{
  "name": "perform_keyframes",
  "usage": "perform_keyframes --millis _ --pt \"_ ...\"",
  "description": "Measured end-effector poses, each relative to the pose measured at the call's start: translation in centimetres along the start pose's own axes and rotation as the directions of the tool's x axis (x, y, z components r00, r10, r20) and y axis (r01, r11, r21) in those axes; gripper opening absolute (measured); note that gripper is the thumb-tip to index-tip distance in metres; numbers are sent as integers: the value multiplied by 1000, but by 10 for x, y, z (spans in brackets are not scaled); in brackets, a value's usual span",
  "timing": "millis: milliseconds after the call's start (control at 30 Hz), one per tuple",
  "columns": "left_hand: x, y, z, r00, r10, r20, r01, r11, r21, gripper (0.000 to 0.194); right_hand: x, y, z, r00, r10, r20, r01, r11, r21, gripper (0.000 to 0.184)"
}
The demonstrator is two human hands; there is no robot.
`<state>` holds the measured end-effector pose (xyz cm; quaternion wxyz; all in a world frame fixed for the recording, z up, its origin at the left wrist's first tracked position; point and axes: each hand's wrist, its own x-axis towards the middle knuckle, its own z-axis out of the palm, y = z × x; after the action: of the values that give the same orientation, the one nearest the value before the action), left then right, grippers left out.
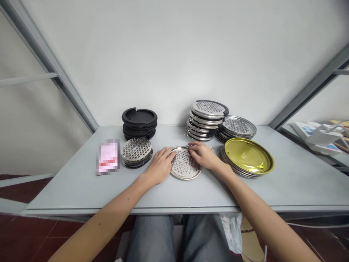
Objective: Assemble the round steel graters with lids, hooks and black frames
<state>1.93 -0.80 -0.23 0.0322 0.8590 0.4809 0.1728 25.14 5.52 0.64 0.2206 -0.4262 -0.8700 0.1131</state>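
Observation:
A perforated metal disc (184,163) lies inside a shallow round metal tray (187,178) flat on the table in front of me. My left hand (161,164) grips the tray's left edge, thumb on the rim and fingers bent around the far left side. My right hand (202,154) holds the far right edge, its fingertips curled over the rim and disc. The undersides of both hands are hidden. A thin wire piece (212,148) shows beside my right hand. Left of my left hand sits a stack of loose perforated discs (136,149).
Black notched rings (139,122) are stacked at the back left, near a blurred pink item (108,157). Behind my right hand stand assembled units with wire clips (207,120) and perforated trays (237,126). Gold-coloured trays (247,154) are piled at right. Metal frame posts flank the table (89,196).

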Motion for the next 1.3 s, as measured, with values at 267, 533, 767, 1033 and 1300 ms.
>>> perform_keyframes --millis 267,533,767,1033,1300 --pt "1 5 -2 998 -57 -4 56 998 -10 47 4 -8 1 994 111 -26 -106 986 130 27" --pt "2 2 -2 996 -81 24 82 994 -72 50 6 0 3 956 291 -48 -261 911 320 17" --pt "0 1 -15 990 -56 129 79 980 -180 70 4 5 1 937 333 108 -342 806 484 15" --pt "-1 2 -17 971 -28 238 73 980 -183 136 3 3 -1 946 298 125 -323 877 356 24" --pt "-1 0 -17 980 -8 196 57 968 -244 137 2 10 -2 959 282 38 -274 879 390 24"
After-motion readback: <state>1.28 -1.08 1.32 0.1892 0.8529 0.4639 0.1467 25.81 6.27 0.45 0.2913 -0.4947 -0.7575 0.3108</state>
